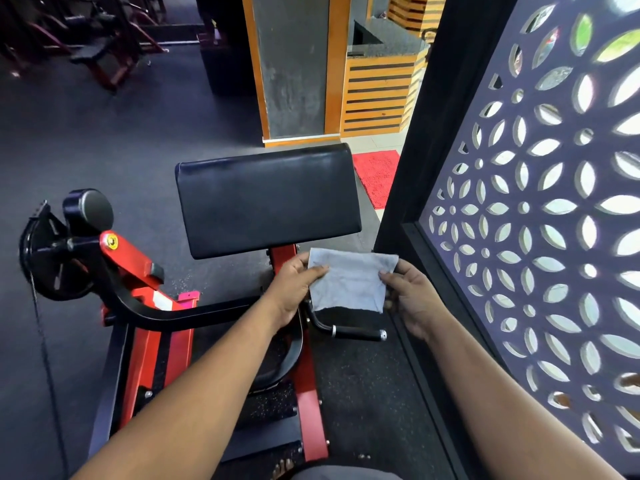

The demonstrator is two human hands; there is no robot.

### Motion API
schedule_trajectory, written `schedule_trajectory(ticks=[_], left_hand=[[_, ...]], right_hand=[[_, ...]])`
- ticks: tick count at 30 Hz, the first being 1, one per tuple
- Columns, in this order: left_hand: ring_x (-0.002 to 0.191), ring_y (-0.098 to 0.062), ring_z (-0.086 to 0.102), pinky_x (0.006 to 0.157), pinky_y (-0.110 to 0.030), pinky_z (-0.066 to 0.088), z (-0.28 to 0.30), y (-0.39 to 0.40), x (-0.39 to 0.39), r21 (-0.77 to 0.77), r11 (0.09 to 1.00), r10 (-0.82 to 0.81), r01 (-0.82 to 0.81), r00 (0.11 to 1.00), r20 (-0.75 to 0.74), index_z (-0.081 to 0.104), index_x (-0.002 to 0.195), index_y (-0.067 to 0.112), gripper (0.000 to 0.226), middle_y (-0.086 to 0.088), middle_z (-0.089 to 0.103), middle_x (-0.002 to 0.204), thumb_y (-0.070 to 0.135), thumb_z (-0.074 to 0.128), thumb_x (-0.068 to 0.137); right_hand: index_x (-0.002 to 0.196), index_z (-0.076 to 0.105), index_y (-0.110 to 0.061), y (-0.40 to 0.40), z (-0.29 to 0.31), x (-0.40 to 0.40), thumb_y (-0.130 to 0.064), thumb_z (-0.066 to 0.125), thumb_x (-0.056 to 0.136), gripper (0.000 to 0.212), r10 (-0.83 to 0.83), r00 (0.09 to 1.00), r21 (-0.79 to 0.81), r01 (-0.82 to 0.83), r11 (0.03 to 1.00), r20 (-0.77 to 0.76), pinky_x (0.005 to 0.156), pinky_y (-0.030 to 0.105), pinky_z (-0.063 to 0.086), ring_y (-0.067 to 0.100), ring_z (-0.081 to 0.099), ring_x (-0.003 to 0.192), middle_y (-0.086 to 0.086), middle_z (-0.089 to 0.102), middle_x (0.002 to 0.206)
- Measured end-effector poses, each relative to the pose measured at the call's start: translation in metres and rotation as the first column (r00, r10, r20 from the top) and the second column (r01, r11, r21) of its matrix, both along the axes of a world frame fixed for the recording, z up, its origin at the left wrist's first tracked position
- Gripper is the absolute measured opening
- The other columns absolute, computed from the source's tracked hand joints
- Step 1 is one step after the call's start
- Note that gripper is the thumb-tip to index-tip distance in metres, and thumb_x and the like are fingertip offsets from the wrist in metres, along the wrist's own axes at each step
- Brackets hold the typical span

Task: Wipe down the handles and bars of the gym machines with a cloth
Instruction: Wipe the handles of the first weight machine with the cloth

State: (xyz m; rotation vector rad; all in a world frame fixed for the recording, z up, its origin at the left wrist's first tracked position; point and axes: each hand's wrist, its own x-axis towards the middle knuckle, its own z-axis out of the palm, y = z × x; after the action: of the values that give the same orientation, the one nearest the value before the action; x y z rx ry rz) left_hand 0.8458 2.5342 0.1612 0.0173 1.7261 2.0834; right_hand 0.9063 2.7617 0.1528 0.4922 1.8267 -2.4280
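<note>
A pale grey cloth is stretched flat between both hands, just below the black arm pad of a red and black curl machine. My left hand pinches the cloth's left edge with thumb on top. My right hand pinches its right edge. Under the cloth a black handle with a chrome end sticks out to the right. A curved black bar runs left from the handle toward the pivot.
A weight plate hangs at the machine's left side. A dark perforated screen stands close on the right. A red mat lies beyond the pad. A pillar and more machines stand further back on the dark floor.
</note>
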Motion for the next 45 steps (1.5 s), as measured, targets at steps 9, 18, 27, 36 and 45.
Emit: schedule_trajectory(ticks=[9,18,27,36,45], left_hand=[[0.079,-0.021,0.064,0.068,-0.031,0.057,0.014,-0.013,-0.02,0.005,1.0,-0.013,0.013,0.997,0.072,0.076,0.086,0.011,0.038,-0.005,0.074,0.089,0.01,0.041,0.102],[0.07,-0.014,0.052,0.063,-0.025,0.045,0.014,-0.011,-0.02,-0.324,0.945,-0.058,-0.045,0.952,-0.301,0.074,0.092,0.022,0.016,-0.002,0.061,0.078,0.006,0.073,0.087],[0.108,-0.012,0.066,0.099,-0.03,0.052,0.045,-0.002,-0.032,-0.378,0.87,-0.45,0.316,0.821,-0.352,0.063,0.133,0.019,0.054,0.01,0.07,0.111,-0.004,0.073,0.085],[0.131,-0.031,0.06,0.108,-0.044,0.051,-0.023,-0.006,0.026,0.146,0.949,-0.297,0.281,0.949,0.108,0.056,0.142,0.013,0.089,-0.013,0.065,0.138,0.069,0.072,0.075],[0.095,-0.027,0.07,0.079,-0.034,0.056,-0.02,-0.015,0.006,-0.023,0.991,-0.13,0.129,0.991,-0.031,0.074,0.111,0.016,0.029,-0.011,0.075,0.112,-0.002,0.057,0.097]], right_hand=[[0.083,0.08,-0.015,0.019,0.02,-0.006,0.015,0.056,0.086,0.039,0.231,0.94,0.653,-0.013,0.757,-0.25,0.088,0.031,0.056,0.019,0.07,0.098,-0.001,0.074,0.1],[0.078,0.065,-0.036,0.033,-0.006,-0.003,0.008,0.059,0.08,0.045,0.279,0.947,0.775,-0.053,0.63,-0.162,0.08,0.037,0.05,0.021,0.063,0.085,-0.002,0.067,0.092],[0.14,0.057,-0.016,-0.034,0.018,-0.021,-0.02,0.075,0.094,0.049,0.5,0.857,0.583,-0.344,0.736,-0.124,0.11,0.03,0.046,0.009,0.059,0.128,-0.001,0.066,0.135],[0.112,0.069,-0.008,-0.051,0.018,-0.017,-0.012,0.069,0.098,0.014,0.23,0.972,0.269,-0.212,0.939,-0.036,0.093,0.048,0.06,0.032,0.074,0.101,0.014,0.077,0.108],[0.094,0.08,-0.017,-0.046,0.005,-0.007,0.01,0.062,0.091,0.032,0.231,0.966,0.408,-0.165,0.898,-0.117,0.095,0.044,0.057,0.025,0.073,0.104,0.008,0.078,0.107]])
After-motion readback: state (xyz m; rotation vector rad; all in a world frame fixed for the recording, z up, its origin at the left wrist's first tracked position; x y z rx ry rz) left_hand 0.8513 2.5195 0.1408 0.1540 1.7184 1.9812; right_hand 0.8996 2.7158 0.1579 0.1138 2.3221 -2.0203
